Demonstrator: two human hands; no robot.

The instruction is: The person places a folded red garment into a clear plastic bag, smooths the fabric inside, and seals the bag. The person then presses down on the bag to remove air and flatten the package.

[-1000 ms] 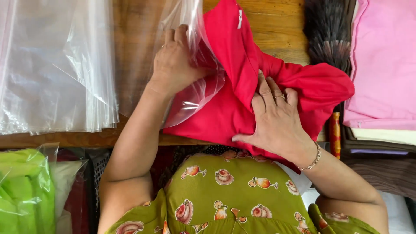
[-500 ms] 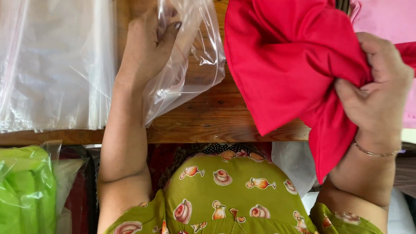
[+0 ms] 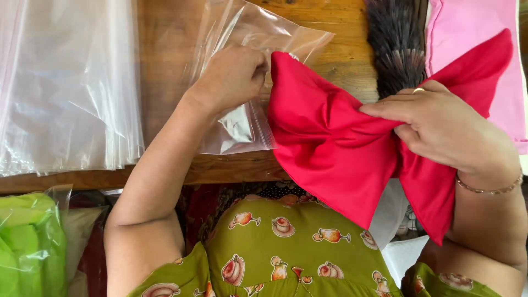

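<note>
Bagging in hand — right hand [image 3: 445, 129] pinches the red cloth [image 3: 330, 143] at its middle, fingers closed on it. Left hand [image 3: 231, 77] grips the clear bag's [image 3: 247, 38] mouth just beside the cloth's edge — feeding it in needs that mouth held wide.

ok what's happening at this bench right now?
A person is handling a folded red cloth and a clear plastic bag on a wooden table. The right hand bunches the cloth at its middle, while the left hand grips the bag's edge where one end of the cloth meets it. A stack of clear bags lies at the left, pink fabric at the right.
</note>
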